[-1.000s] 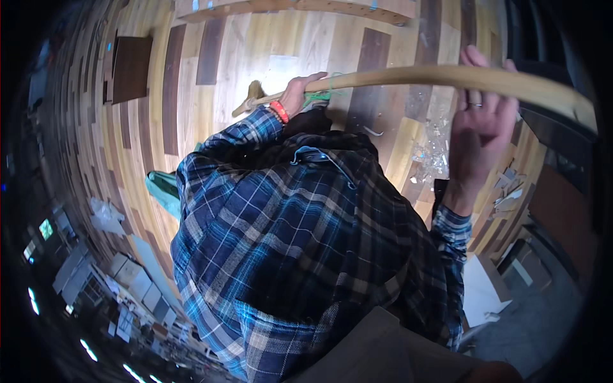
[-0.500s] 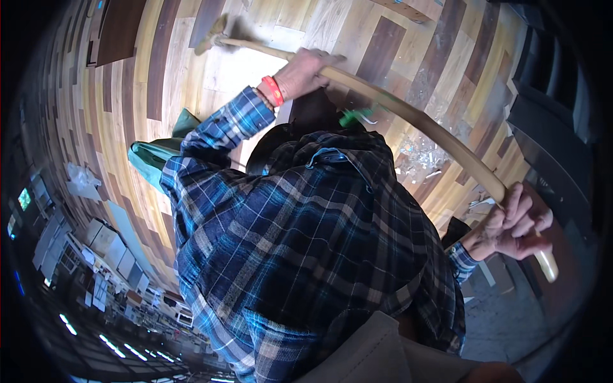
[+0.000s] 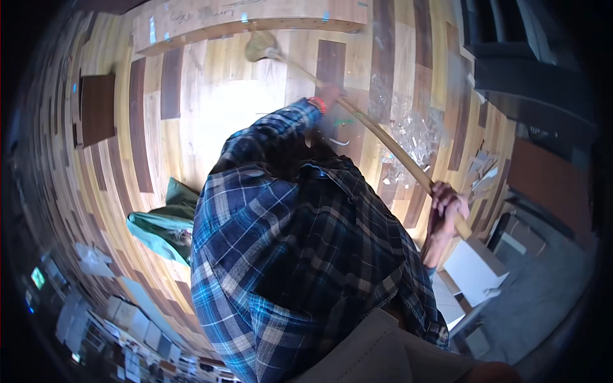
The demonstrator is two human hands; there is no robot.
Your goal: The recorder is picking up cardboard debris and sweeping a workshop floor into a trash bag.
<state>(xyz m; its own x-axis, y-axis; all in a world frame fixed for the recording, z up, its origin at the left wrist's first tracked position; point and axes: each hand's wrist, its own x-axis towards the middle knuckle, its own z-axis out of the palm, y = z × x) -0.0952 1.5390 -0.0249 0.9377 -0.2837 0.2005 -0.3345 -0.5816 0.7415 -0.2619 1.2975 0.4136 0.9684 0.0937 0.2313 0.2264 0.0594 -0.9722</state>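
Note:
A broom with a long pale wooden handle slants across the view, from far left to near right. Its straw-coloured head is on the floor, close to a long wooden board. My left hand, with a red wristband, is wrapped round the handle partway down; motion blurs it a little. Near the handle's upper end, my right hand grips with curled fingers. Right of the handle lies a scatter of white scraps and debris. A small green piece lies just below my left hand.
The long wooden board lies across the far side. A brown panel stands at the left, and green cloth lies on the plank-patterned floor. Dark shelving and a white box are on the right.
The broom's head has swung right and away from me, up to the board. Both hands moved with the handle, the right one leftward toward my body. My view has shifted too.

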